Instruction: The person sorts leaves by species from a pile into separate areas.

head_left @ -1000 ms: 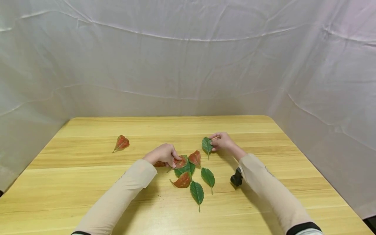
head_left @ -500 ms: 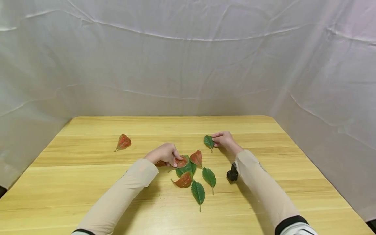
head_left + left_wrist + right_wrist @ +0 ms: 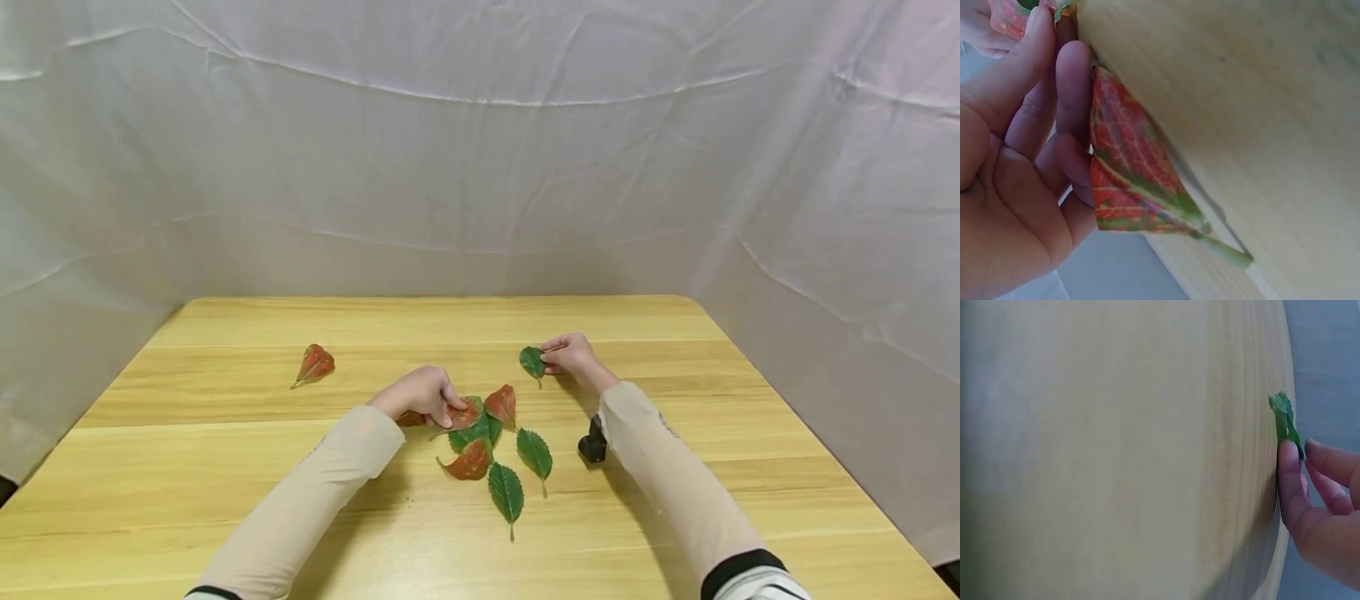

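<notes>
1. Leaf (image 3: 317, 362), red, far left: flat on the table (image 3: 187, 483), well apart from the others, unheld; judged not yet dealt with.
2. Second red leaf (image 3: 1135, 162): on the table just beside the left fingers, partly hidden in the head view; contact cannot be confirmed.
3. Left hand (image 3: 420, 393): thumb and fingertips pinch a third red leaf (image 3: 467, 411), which extends rightward from the grip, overlapping green foliage (image 3: 489, 428). Not yet released.
4. Central group: lower red leaf (image 3: 468, 460), upper red leaf (image 3: 501, 403), lower green leaf (image 3: 506, 492) and outer green leaf (image 3: 535, 452) spread around the foliage, unheld. Judged laid out; overall work appears well advanced, unfinished.
5. Held green leaf (image 3: 532, 362): projects left of the grip, apart from the group; table contact unclear. Placement judged outstanding.
6. Right hand (image 3: 573, 356): fingertips pinch that leaf at its right edge.
</notes>
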### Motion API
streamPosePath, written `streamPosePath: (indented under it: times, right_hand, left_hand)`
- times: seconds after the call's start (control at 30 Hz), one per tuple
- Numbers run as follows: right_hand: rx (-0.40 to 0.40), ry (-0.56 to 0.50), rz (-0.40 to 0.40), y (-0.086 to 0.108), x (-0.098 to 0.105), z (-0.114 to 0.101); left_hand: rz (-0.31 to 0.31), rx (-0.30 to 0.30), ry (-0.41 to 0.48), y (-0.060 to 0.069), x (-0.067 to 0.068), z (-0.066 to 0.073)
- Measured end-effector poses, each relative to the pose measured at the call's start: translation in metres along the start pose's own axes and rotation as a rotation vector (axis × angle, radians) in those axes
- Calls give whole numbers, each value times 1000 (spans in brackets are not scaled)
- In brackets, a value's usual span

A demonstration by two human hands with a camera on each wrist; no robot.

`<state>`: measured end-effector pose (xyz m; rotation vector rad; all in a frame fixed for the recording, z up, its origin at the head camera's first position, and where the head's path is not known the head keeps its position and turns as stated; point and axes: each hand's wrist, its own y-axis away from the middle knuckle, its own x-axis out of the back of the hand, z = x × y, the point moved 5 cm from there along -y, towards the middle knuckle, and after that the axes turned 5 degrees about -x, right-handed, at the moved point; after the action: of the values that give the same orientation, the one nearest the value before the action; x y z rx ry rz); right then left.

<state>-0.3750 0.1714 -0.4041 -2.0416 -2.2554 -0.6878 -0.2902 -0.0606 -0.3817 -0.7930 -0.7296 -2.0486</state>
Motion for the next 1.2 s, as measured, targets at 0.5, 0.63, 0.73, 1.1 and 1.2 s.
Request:
streamPosePath:
  times: [0.5,0.63,0.73,1.1,1.2]
  right_hand:
    - [91,213,65,18,-1,-10]
    - [103,200,42,24,-3,-10]
    - [102,178,13,28,-5,-9]
    - [129,174,-52,46,-9,-7]
    - [142,163,-66,51,-11,-5]
  left_hand:
    - [-19,-19,-25,-1,1,1]
    - [-13,-13,-23,-1,1,0]
    - [-15,-15,-15,-1,0,0]
    - [-10,-17,-18,0,1,2]
    - [-8,-17,-12,0,1,2]
